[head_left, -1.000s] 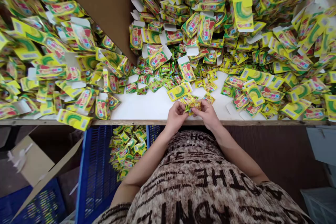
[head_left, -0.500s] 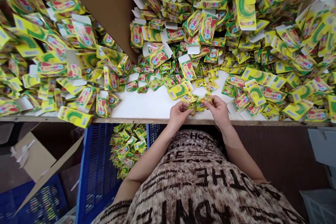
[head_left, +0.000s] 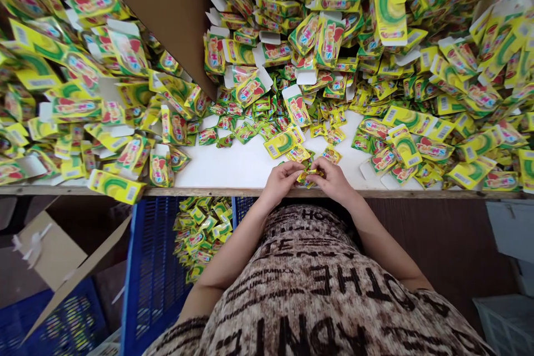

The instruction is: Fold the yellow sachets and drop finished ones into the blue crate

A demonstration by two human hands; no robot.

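Observation:
My left hand [head_left: 280, 181] and my right hand [head_left: 334, 179] meet at the front edge of the white table [head_left: 242, 169], fingers pinched together on a small bunch of yellow-green sachets [head_left: 309, 176]. Just beyond my fingers lie a flat yellow carton [head_left: 283, 143] and loose sachets [head_left: 331, 154]. A wider scatter of small sachets [head_left: 267, 122] covers the table behind them.
Heaps of yellow-green cartons [head_left: 417, 55] tower at the back and right, and another heap [head_left: 83, 94] fills the left. A brown cardboard sheet [head_left: 167, 5] stands between them. A blue crate [head_left: 154, 272] with filled packs [head_left: 202, 233] sits below the table edge on the left.
My right hand reached out to the right over the loose sachets, then came back to meet my left hand near the table edge. The bunch between my fingers sits closer to me.

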